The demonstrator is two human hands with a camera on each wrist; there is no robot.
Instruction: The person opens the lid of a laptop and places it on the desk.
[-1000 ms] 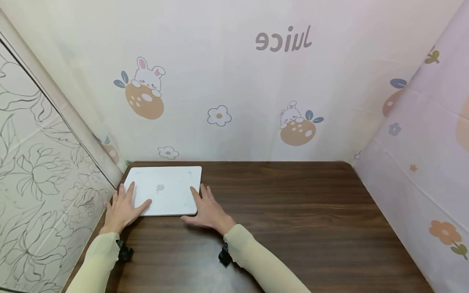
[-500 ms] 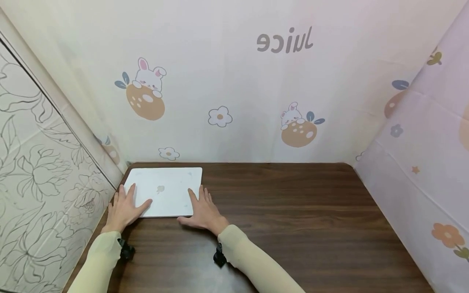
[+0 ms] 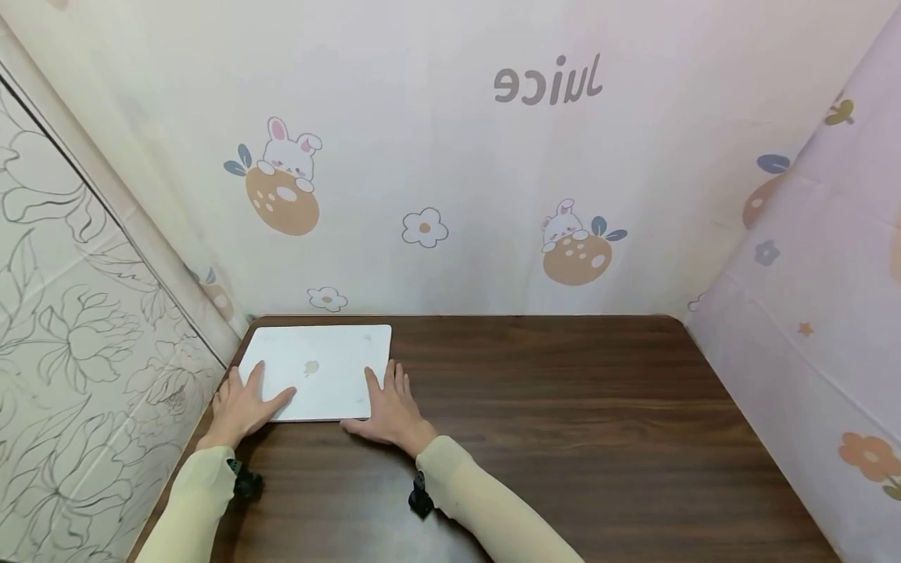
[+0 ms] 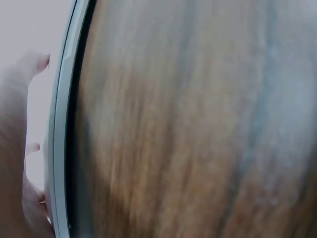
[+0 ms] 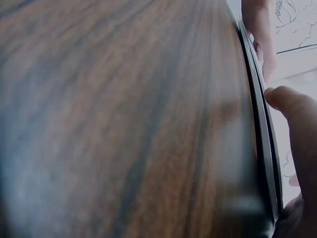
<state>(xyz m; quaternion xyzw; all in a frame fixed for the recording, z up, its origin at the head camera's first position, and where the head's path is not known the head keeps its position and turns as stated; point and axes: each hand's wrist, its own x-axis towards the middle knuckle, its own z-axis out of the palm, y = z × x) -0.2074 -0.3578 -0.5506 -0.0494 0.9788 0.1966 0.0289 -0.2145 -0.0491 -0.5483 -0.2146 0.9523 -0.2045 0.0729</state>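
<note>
One closed MacBook (image 3: pixel 325 383) lay far left on the table (image 3: pixel 563 422); left hand (image 3: pixel 242 408) and right hand (image 3: pixel 390 411), fingers outspread, touched it.

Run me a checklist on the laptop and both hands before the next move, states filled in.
1. Laptop shut, logo side up: ok.
2. Left hand on it: ok, at the left end, some fingers over the lid.
3. Right hand on it: ok, at the near right corner.
4. Left wrist camera and right wrist camera apart from the laptop: ok.
5. Fingertips hooked under the laptop: cannot tell, its underside is hidden.
6. Near left corner fully on the table: cannot tell, the left hand covers it.
</note>
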